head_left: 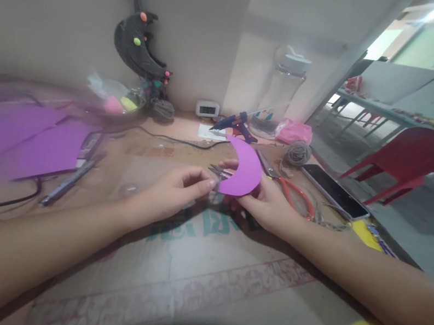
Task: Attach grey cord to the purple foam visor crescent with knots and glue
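Nothing can be read for certain: the digits on the small white clock (207,109), upper centre, are too blurred, and the large green lettering (217,223) on the table (204,263), at centre, is illegible.

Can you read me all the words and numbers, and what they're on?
None can be read clearly.
White clock: digits on the screen, too small and blurred.
Table: big green lettering, too blurred and partly covered.
Bottle: blue marks, too blurred to tell if they're letters.
Purple paper moon: no writing on the side that shows.
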### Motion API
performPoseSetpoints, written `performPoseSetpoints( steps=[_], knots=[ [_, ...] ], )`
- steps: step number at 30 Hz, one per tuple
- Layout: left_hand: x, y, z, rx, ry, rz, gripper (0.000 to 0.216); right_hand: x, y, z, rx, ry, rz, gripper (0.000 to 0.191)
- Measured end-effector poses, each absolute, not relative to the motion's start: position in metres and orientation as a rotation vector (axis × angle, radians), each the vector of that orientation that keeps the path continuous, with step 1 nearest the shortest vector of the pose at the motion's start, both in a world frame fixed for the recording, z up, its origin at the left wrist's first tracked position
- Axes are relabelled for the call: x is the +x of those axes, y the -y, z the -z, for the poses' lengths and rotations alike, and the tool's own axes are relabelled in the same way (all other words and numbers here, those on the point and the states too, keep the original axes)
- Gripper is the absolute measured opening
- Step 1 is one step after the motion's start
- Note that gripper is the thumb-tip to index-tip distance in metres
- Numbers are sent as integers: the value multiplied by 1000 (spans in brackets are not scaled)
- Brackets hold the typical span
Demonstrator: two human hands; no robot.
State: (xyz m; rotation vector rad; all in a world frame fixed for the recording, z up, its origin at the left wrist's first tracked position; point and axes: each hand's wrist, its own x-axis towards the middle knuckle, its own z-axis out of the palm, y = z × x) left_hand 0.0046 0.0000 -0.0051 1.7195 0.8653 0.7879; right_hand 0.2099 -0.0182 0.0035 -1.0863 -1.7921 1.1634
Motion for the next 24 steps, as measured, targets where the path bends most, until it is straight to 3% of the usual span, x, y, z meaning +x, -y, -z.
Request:
performPoseSetpoints(
  steps=[4,9,12,24],
  knots=[
    [6,1,7,1757,-853,-770,27,213,16,-3,-1135,1816,-1227,44],
    [5,1,7,1783,-864,-746,26,217,13,1,-1241,1860,-1023,16],
    [5,1,7,1823,-842,-739,22,215,11,1,-1163,1896,-934,10],
    [6,4,4,1918,-804,-690,20,214,0,16,-1190,1791,-992,21]
  ],
)
